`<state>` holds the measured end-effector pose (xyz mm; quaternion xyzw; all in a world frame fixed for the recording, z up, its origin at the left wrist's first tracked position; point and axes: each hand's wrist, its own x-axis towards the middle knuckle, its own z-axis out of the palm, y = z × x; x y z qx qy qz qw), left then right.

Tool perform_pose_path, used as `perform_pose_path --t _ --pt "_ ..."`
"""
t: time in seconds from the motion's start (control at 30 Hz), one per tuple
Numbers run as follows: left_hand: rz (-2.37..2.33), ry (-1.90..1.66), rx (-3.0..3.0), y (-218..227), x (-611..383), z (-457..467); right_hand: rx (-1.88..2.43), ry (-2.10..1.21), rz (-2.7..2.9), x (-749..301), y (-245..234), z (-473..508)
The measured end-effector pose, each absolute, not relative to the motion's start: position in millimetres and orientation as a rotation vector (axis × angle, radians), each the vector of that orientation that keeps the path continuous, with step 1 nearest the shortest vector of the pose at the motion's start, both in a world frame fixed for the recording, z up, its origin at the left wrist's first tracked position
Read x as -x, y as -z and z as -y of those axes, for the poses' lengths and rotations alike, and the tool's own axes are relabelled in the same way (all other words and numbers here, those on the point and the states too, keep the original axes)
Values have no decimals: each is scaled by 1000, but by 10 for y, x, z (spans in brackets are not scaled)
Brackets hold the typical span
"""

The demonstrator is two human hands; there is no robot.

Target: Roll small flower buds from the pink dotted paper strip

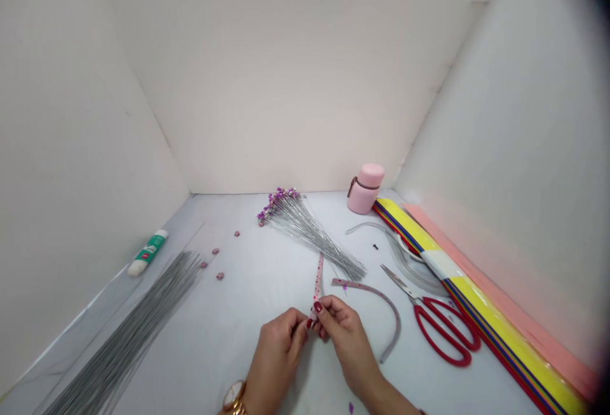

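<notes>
At the front middle of the table, both hands meet at the near end of a narrow pink strip with dark red spots [319, 276]. My right hand [347, 342] pinches this strip between thumb and fingers. My left hand [281, 351], with a gold watch at its wrist, is closed in a pinch at the same end; its fingertips partly hide what lies between them. Just right of the hands lies a curved, tube-like pinkish piece [381, 297], with a small purple bit [345, 287] near its upper end.
Farther back lies a fan of silver wires tipped with purple beads [309, 231]. Loose wires [138, 319], small pink beads [220, 276] and a glue stick [148, 252] are left. Red-handled scissors [443, 329], clear tubing [410, 262], coloured sheets [495, 319] and a pink flask [365, 191] are right.
</notes>
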<state>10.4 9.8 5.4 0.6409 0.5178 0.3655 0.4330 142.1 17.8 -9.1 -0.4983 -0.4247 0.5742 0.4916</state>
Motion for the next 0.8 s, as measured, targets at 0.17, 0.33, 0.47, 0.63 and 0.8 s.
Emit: perform_pose_path --t 0.17,0.33,0.47,0.63,0.8 --pt "-1215 -894 -1573 -92 -105 -92 1232 -1394 1032 -1414 102 -190" --pt "-1170 -889 -1415 -14 -106 -141 1236 -1360 1075 -1433 117 -192" --pt "-1144 -907 -1337 7 -108 -159 1223 -1343 1105 -1443 114 -188" --pt "-1170 -975 -1258 -31 -135 -135 1190 -1403 1122 -1419 90 -172" --pt "-1191 -1029 -1185 -34 -117 -168 1185 -1427 1149 -1415 81 -161"
